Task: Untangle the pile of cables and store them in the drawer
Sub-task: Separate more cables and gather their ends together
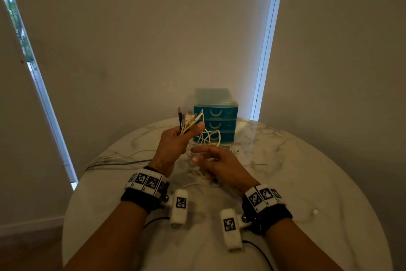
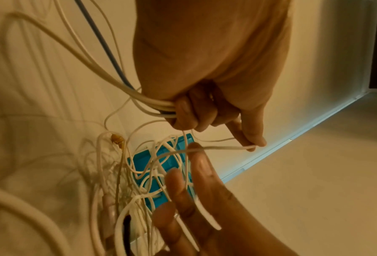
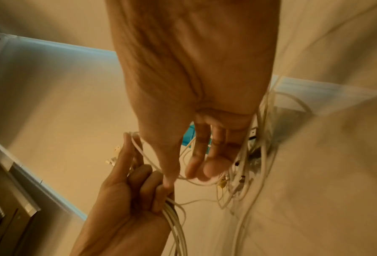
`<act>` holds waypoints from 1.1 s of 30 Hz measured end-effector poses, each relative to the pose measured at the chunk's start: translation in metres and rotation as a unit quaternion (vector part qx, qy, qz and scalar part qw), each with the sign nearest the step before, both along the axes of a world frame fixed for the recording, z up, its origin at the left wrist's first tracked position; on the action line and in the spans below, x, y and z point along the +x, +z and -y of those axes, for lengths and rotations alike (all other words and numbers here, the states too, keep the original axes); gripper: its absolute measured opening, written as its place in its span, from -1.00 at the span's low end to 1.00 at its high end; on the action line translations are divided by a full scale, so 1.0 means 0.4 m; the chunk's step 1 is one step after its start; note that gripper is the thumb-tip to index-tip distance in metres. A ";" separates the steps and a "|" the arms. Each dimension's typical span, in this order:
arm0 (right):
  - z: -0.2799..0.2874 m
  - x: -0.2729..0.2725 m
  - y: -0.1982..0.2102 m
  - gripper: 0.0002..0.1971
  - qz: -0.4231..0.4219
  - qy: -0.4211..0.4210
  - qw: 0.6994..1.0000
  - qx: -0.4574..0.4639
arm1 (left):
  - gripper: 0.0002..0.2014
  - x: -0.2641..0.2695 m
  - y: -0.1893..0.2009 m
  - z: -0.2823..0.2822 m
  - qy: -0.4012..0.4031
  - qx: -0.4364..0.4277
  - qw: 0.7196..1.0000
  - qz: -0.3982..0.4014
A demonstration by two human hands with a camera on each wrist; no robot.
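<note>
My left hand point(image 1: 186, 132) is raised over the table and grips a bundle of cable ends point(image 1: 190, 118), mostly white with one dark, their plugs pointing up. The same fist point(image 2: 189, 112) shows white cables and a blue one running out of it. A tangle of thin white cables point(image 1: 209, 139) hangs from it down to the table. My right hand point(image 1: 202, 156) sits just below and to the right, fingers point(image 3: 198, 152) straight and spread among the loops point(image 2: 139, 181), holding nothing firmly. Behind stands the blue three-drawer unit point(image 1: 226, 114), all drawers shut.
The round marble table point(image 1: 307, 172) stands against a wall. Long cables point(image 1: 118, 161) trail off its left edge. A small white plug point(image 1: 315, 211) lies at the right. Another thin cable point(image 1: 257, 165) lies right of my right hand.
</note>
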State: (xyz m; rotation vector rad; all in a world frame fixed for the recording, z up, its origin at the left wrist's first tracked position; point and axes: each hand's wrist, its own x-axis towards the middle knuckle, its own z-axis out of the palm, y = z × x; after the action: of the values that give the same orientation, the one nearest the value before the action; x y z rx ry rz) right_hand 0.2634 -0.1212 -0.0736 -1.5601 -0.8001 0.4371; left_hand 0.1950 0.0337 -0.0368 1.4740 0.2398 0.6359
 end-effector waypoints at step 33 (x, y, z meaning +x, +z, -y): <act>0.024 0.014 0.030 -0.61 -0.053 -0.028 0.997 0.055 | -0.85 0.008 -0.008 -0.015 0.035 -0.016 0.999 -0.020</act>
State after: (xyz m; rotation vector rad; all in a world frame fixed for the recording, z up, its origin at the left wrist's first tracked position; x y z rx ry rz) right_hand 0.2690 -0.1310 -0.0618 -1.4419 -0.6855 0.4249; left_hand 0.1981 0.0398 -0.0401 1.4538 0.3322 0.6559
